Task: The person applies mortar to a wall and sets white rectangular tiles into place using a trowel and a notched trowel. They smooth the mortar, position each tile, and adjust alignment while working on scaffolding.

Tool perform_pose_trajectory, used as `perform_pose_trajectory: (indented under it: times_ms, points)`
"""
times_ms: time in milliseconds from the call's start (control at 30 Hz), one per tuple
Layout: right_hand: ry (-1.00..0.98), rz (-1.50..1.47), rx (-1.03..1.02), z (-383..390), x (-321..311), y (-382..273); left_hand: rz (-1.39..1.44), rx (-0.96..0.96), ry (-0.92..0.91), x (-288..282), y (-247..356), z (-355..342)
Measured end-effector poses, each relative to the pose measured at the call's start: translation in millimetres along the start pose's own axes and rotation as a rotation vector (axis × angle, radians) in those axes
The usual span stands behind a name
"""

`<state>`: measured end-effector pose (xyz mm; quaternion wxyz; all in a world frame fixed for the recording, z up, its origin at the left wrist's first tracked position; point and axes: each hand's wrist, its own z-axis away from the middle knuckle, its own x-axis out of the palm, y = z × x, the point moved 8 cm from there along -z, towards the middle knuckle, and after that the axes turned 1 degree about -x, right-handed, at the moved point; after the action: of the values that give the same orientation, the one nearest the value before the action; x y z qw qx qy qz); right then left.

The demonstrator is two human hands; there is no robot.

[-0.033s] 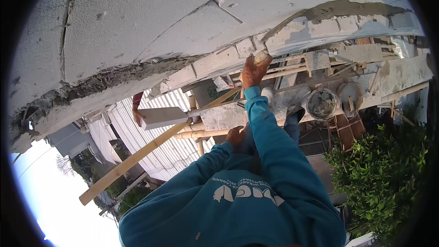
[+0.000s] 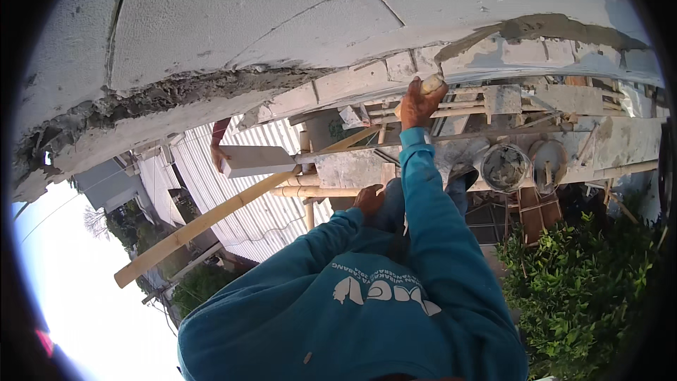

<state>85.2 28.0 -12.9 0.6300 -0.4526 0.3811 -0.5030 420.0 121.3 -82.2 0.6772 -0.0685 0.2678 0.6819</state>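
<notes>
My right hand (image 2: pixel 422 102) is closed around the pale rounded handle (image 2: pixel 431 85) of what looks like a trowel. Its blade hardly shows, at the edge of the white block wall (image 2: pixel 296 35). Beside it, wet grey mortar (image 2: pixel 539 27) is spread along the wall's ledge. My left hand (image 2: pixel 368 201) is low by my thigh, fingers loosely bent and apart, with nothing visible in it; part of it is hard to make out.
Another person's hand (image 2: pixel 217 158) holds a white block (image 2: pixel 259 161) at the left. A bucket of mortar (image 2: pixel 505 168) and a second bucket (image 2: pixel 547 164) stand on the scaffold planks (image 2: pixel 620 134). A wooden beam (image 2: pixel 204 224) slants out leftward. Shrubs (image 2: pixel 585 289) grow below right.
The whole view has shifted and turned a little. My right hand appears farther right in the picture, still gripping the handle at the wall. My left hand stays by my thigh.
</notes>
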Motion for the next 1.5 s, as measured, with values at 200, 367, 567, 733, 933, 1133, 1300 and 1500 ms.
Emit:
perform_pose_trajectory:
  times_ms: [200,367,567,733,933,1133,1300,1500]
  points:
    - [0.204,-0.325,0.304,-155,-73,71,0.063,0.071,0.181,-41,21,-7]
    - [0.095,-0.416,0.218,-166,-34,53,-0.161,0.062,-0.033,44,-75,-12]
    - [0.101,-0.318,0.087,-131,-24,36,-0.155,0.207,0.079,35,-69,5]
    - [0.205,-0.203,-0.107,-93,-6,-4,-0.351,0.353,-0.005,19,-54,-1]
    - [0.198,-0.095,0.0,-51,10,-2,-0.195,0.237,-0.025,7,-52,-16]
    - [0.219,-0.006,0.208,-45,50,-1,-0.484,0.271,-0.071,-10,-12,-15]
    - [0.047,0.033,0.243,12,37,11,-0.55,0.243,-0.077,-14,-26,-20]
    - [0.211,-0.015,0.228,-89,-57,47,-0.288,0.406,0.027,-36,-20,-35]
